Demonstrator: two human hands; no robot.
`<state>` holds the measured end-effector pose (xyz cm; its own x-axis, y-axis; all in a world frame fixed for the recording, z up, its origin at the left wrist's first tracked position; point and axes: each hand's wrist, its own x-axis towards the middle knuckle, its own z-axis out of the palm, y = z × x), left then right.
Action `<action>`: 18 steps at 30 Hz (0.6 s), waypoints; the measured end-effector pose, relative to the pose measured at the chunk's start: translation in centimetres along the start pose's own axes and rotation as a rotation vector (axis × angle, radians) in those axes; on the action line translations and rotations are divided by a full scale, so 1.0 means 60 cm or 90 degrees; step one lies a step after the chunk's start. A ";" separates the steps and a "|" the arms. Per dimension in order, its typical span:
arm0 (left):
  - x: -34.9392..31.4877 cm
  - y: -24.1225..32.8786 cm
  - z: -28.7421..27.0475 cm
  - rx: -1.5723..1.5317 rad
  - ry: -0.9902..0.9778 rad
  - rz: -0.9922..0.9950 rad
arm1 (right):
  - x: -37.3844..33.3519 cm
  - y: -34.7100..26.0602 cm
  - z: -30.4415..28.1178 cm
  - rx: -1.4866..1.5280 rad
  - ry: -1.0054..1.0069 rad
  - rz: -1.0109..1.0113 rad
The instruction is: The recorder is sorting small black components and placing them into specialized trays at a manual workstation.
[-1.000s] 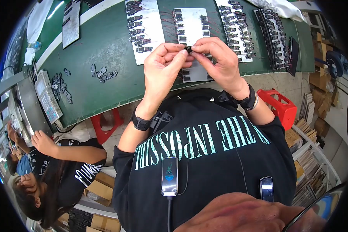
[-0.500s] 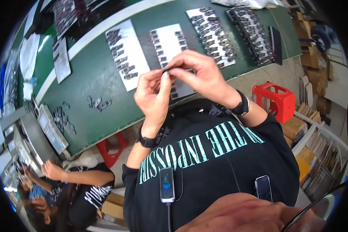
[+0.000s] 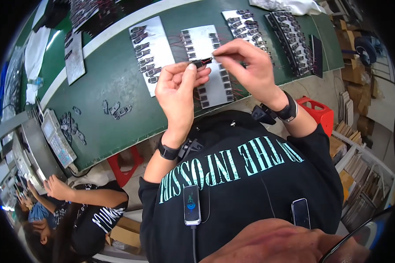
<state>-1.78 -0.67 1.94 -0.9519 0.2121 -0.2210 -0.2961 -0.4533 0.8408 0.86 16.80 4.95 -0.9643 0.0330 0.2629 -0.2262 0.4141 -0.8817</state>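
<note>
Head: left fingers (image 3: 189, 73) pinch one black part (image 3: 201, 63), right fingers (image 3: 227, 48) together at its end

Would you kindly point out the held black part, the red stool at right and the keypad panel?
Held black part (image 3: 199, 64): head view, its dark body.
Red stool at right (image 3: 323, 118): head view, its side.
Keypad panel (image 3: 58, 139): head view, middle of its face.

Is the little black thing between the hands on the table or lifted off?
Lifted: the left hand pinches the small black part between thumb and fingers.
</note>
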 end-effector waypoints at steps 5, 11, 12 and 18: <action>0.005 -0.002 -0.007 -0.015 0.004 -0.002 | -0.001 0.013 0.000 -0.029 0.051 -0.071; -0.006 -0.011 0.000 0.043 0.005 0.076 | 0.027 0.008 0.001 -0.195 -0.018 -0.187; -0.008 -0.013 0.002 0.070 0.005 0.107 | 0.028 0.008 0.003 -0.193 -0.047 -0.183; -0.012 -0.039 -0.011 0.147 -0.015 0.174 | 0.023 0.010 0.013 0.080 -0.150 0.087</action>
<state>-0.45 -0.32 -0.20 -0.9906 0.1316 0.0371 -0.0025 -0.2883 0.9575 -0.72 16.39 4.49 -0.9892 -0.1369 0.0532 -0.0931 0.3047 -0.9479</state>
